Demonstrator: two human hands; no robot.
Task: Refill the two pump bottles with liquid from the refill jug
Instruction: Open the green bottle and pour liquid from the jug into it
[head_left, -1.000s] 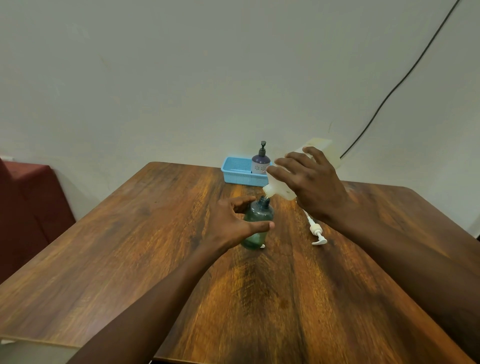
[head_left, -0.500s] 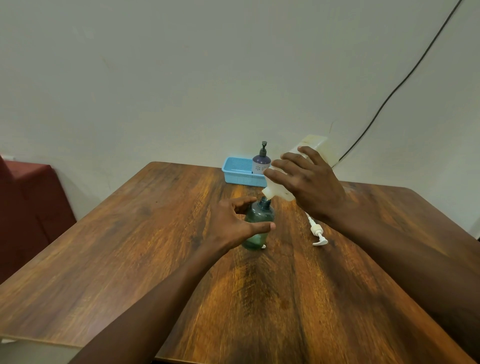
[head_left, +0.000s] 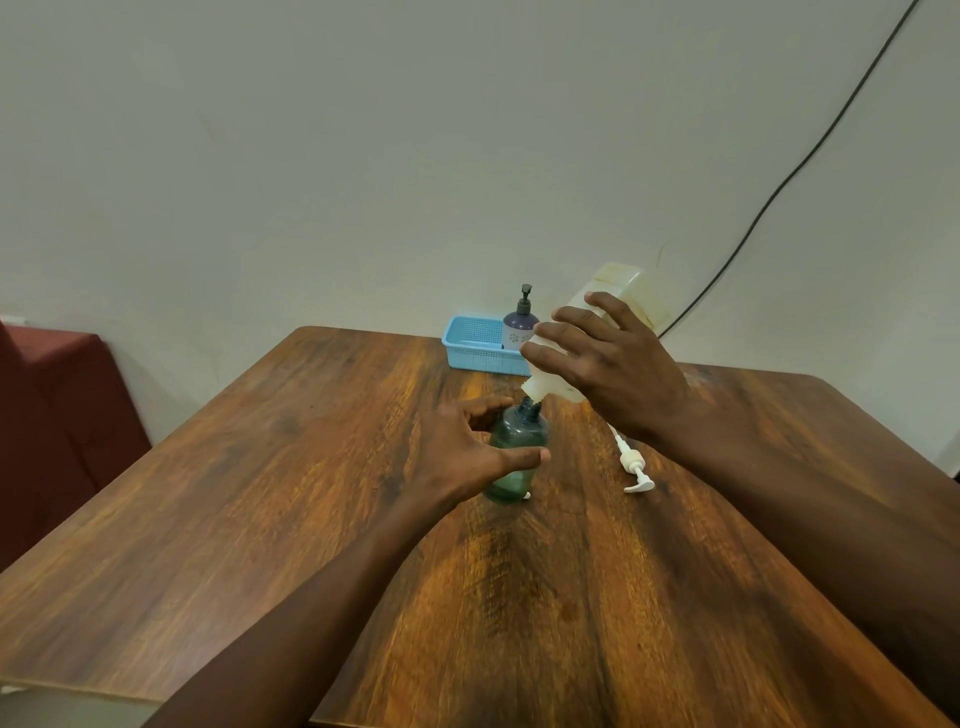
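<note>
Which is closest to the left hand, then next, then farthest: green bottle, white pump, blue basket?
1. green bottle, gripped by the left hand.
2. white pump, lying on the table to the right.
3. blue basket, at the table's far edge.

Domestic room: wooden table (head_left: 249, 519), maroon seat (head_left: 57, 415)

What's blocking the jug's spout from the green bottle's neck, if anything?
Nothing visible. The refill jug, tilted in the right hand, has its spout at the bare neck of the green bottle. The white pump lies on the table; the left hand grips the bottle's side, clear of the opening.
</note>
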